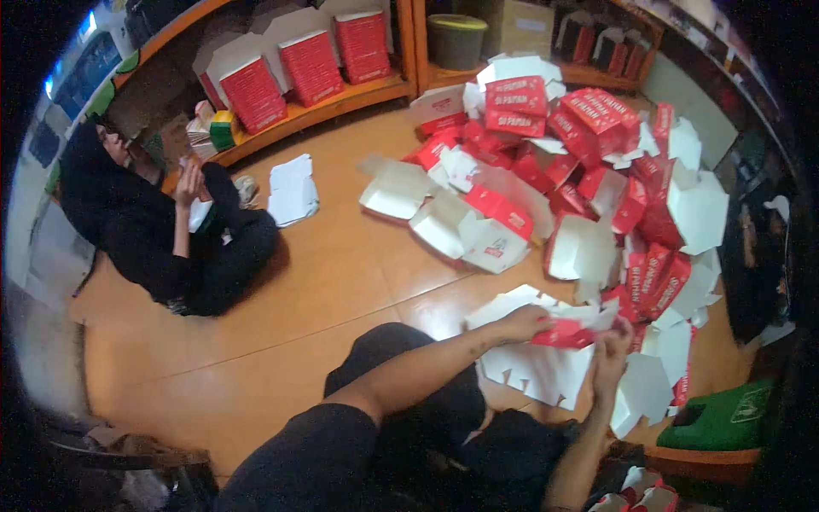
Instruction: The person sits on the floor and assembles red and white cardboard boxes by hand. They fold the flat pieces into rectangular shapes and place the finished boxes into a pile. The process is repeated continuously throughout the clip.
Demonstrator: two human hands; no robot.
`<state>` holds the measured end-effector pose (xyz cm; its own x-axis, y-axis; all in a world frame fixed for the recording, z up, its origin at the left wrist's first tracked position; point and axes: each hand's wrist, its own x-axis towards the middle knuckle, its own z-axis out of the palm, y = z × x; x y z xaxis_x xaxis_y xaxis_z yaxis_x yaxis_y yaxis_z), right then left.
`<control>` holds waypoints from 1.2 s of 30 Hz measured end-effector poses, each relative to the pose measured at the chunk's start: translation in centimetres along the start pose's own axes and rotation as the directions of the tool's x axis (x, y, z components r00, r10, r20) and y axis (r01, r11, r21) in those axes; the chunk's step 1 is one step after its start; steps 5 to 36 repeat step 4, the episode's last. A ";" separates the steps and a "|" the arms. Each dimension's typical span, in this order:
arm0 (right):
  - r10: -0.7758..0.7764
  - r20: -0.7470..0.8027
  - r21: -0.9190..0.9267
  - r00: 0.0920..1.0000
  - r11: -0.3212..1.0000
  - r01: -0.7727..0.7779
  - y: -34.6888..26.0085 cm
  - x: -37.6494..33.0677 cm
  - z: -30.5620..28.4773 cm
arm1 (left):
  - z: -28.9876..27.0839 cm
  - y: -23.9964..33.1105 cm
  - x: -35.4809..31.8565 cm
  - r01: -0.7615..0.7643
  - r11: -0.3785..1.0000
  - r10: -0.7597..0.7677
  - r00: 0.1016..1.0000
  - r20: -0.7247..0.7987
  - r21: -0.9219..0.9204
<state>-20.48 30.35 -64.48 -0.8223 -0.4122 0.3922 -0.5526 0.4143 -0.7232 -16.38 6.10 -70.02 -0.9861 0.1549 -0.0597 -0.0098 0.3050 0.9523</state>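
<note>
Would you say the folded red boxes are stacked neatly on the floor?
No, the red and white boxes lie in a loose, tumbled heap on the wooden floor, tilted every way.

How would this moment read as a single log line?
left hand + right hand: gripping red-and-white flat cardboard box blank | folded red-and-white boxes heaped on wooden floor

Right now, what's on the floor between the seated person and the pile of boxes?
In the head view, only a small white stack of flat sheets near the seated person; otherwise bare wooden floor up to the pile.
</note>
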 end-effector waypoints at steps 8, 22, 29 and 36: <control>-0.088 0.017 -0.297 0.996 0.951 0.089 -2.8 -0.1 2.0 | 0.6 0.1 -0.4 -0.123 0.980 0.110 0.990 0.086 0.157; -0.088 0.017 -0.297 0.996 0.951 0.089 -2.8 -0.1 2.0 | 0.6 0.1 -0.4 -0.123 0.980 0.110 0.990 0.086 0.157; -0.088 0.017 -0.297 0.996 0.951 0.089 -2.8 -0.1 2.0 | 0.6 0.1 -0.4 -0.123 0.980 0.110 0.990 0.086 0.157; -0.088 0.017 -0.297 0.996 0.951 0.089 -2.8 -0.1 2.0 | 0.6 0.1 -0.4 -0.123 0.980 0.110 0.990 0.086 0.157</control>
